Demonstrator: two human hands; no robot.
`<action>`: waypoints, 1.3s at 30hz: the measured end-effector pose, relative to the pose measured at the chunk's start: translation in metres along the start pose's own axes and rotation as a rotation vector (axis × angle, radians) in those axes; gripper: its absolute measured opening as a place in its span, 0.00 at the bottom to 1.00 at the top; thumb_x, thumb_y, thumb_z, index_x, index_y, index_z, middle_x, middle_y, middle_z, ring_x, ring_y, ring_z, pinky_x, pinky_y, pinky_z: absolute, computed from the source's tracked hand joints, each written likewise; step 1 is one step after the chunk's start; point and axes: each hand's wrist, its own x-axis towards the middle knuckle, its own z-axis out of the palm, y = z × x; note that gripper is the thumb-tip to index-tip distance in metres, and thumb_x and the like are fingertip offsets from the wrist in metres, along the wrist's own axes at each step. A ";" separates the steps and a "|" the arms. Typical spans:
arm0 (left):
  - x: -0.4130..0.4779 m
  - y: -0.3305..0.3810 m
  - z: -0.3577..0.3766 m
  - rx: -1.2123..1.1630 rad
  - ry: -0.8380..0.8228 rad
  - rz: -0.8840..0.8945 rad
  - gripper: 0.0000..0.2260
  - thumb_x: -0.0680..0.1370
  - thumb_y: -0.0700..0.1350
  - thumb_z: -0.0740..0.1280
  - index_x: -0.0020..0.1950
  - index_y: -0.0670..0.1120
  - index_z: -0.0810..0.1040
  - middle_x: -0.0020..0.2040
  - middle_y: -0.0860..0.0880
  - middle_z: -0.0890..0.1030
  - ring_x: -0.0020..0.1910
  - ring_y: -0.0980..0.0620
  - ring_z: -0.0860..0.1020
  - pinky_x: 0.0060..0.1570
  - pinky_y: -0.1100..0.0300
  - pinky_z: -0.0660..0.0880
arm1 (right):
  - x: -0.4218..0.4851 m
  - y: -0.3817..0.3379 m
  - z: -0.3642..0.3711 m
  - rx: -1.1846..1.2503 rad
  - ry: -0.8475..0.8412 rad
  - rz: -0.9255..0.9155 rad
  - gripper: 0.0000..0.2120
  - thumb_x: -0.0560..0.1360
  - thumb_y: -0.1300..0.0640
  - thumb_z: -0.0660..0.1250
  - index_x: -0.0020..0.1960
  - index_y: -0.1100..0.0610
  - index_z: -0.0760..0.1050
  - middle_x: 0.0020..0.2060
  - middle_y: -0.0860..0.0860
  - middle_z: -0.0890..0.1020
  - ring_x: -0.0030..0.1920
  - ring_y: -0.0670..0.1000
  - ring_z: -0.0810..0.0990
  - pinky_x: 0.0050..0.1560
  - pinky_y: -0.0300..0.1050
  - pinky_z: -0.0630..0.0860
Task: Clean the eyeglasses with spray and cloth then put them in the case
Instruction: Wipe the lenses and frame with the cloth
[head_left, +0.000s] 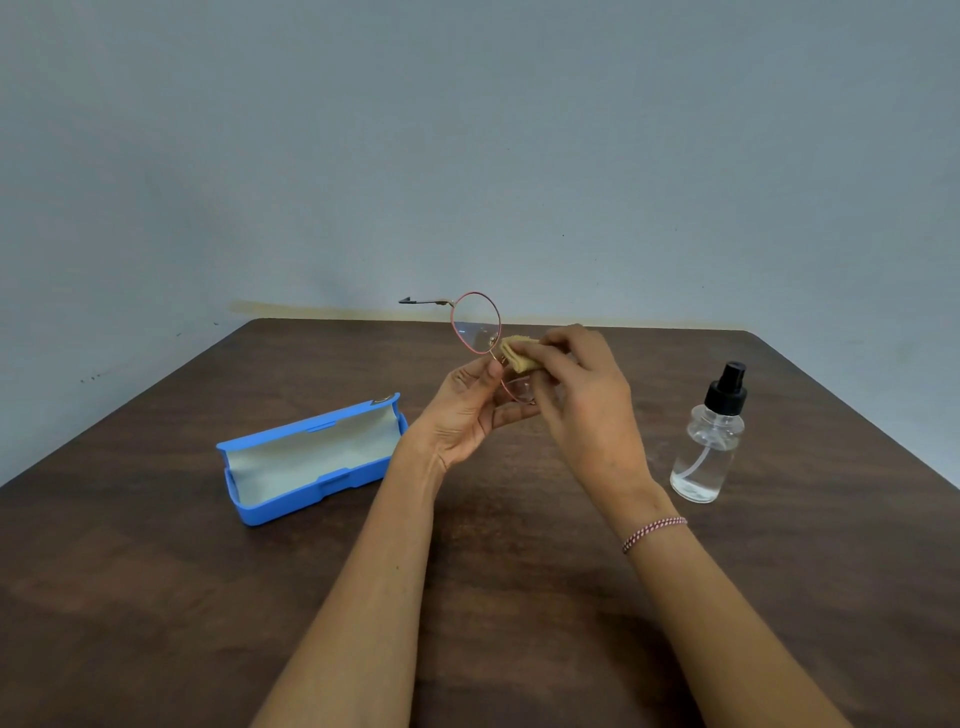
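the left hand (470, 410) pinches the eyeglasses (475, 325) by the frame, holding them raised above the surface (156, 597). the right hand (576, 395) pinches a folded tan cloth (517, 353) against the lower lens. the open blue case (311, 457) lies left of the hands, the spray bottle (709, 441) stands to their right.

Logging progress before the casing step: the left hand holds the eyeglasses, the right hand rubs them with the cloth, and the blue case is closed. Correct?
Not quite. The head view shows the blue case lying open on the table, pale lining up. The rest stands: the left hand holds the eyeglasses and the right hand presses the cloth to them.
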 end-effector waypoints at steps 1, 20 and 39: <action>0.000 0.000 0.001 0.004 0.007 0.012 0.23 0.57 0.53 0.81 0.48 0.47 0.84 0.46 0.47 0.84 0.45 0.51 0.83 0.41 0.56 0.81 | 0.000 0.002 0.000 -0.021 -0.003 0.029 0.16 0.70 0.70 0.68 0.56 0.61 0.79 0.48 0.54 0.77 0.50 0.51 0.74 0.47 0.36 0.72; 0.001 -0.001 0.009 -0.026 0.055 0.066 0.23 0.58 0.54 0.80 0.51 0.51 0.84 0.47 0.49 0.85 0.45 0.51 0.83 0.42 0.56 0.81 | -0.002 0.006 0.003 0.028 0.011 0.114 0.11 0.72 0.67 0.69 0.53 0.60 0.80 0.44 0.52 0.79 0.44 0.52 0.78 0.44 0.43 0.77; 0.003 -0.001 0.017 -0.070 0.127 0.091 0.13 0.81 0.44 0.56 0.59 0.41 0.77 0.63 0.45 0.76 0.62 0.47 0.75 0.56 0.48 0.77 | 0.002 0.009 0.002 0.381 -0.043 0.668 0.12 0.71 0.57 0.72 0.55 0.55 0.81 0.41 0.43 0.81 0.43 0.38 0.78 0.43 0.22 0.71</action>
